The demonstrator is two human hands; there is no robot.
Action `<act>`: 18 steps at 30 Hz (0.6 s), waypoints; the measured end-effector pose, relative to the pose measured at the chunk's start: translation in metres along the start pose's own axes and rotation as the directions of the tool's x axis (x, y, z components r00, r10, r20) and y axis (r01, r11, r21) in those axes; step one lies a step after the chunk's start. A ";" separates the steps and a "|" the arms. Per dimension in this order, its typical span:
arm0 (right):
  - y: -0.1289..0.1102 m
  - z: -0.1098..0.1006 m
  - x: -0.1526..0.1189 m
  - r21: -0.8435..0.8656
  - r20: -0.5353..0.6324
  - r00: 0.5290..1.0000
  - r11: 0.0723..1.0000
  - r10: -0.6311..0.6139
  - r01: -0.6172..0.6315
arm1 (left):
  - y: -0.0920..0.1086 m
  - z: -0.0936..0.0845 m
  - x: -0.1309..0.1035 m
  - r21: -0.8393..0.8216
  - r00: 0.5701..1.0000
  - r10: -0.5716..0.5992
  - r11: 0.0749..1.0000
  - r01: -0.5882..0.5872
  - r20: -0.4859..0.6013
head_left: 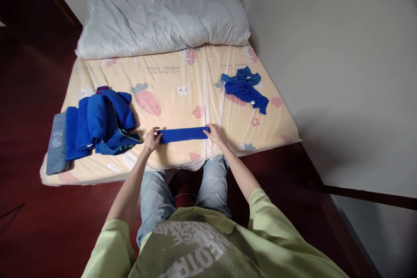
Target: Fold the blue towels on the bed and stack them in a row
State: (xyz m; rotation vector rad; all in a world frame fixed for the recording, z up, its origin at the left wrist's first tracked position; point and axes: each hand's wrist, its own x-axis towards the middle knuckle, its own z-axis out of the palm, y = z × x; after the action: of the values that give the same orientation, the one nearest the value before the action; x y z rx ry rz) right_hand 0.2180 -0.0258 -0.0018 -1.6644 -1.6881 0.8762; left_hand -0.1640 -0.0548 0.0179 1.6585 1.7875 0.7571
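A blue towel (183, 134), folded into a long narrow strip, stretches between my hands near the front edge of the bed. My left hand (152, 139) pinches its left end, and my right hand (213, 133) grips the right end between thumb and fingers. To the left is a pile of folded and bunched blue cloths (94, 124), with a grey folded cloth (57, 143) bearing white lettering beside it. Crumpled blue cloths (246, 91) lie farther back on the right, one with a small white tag.
The bed (176, 108) has a cream cover printed with rabbits and carrots, under a thin clear layer. A large grey-white quilt or pillow (163, 8) fills its far end. A pale wall (332, 61) rises along the right, and dark red floor (29, 208) surrounds the bed.
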 end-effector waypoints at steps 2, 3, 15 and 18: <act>-0.003 0.002 0.003 -0.019 0.003 0.999 0.999 0.036 -0.035 | 0.001 0.003 0.004 0.043 1.000 -0.001 0.999 0.000 0.010; -0.005 0.002 0.001 -0.025 -0.011 0.999 0.999 0.042 -0.042 | 0.002 0.005 0.004 0.078 1.000 0.012 0.997 -0.012 0.006; -0.060 0.024 -0.081 0.596 0.166 0.813 0.600 0.559 -0.534 | 0.040 0.007 -0.038 0.526 0.924 0.288 0.760 -0.381 0.252; -0.069 0.031 -0.067 0.704 0.173 0.745 0.448 0.644 -0.551 | 0.040 0.014 -0.035 0.593 0.938 0.257 0.727 -0.346 0.232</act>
State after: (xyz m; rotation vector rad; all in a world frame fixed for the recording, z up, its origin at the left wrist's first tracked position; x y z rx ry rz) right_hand 0.1540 -0.0937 0.0373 -1.6486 -0.4313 1.4961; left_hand -0.1245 -0.0866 0.0395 2.4206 1.7983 0.1394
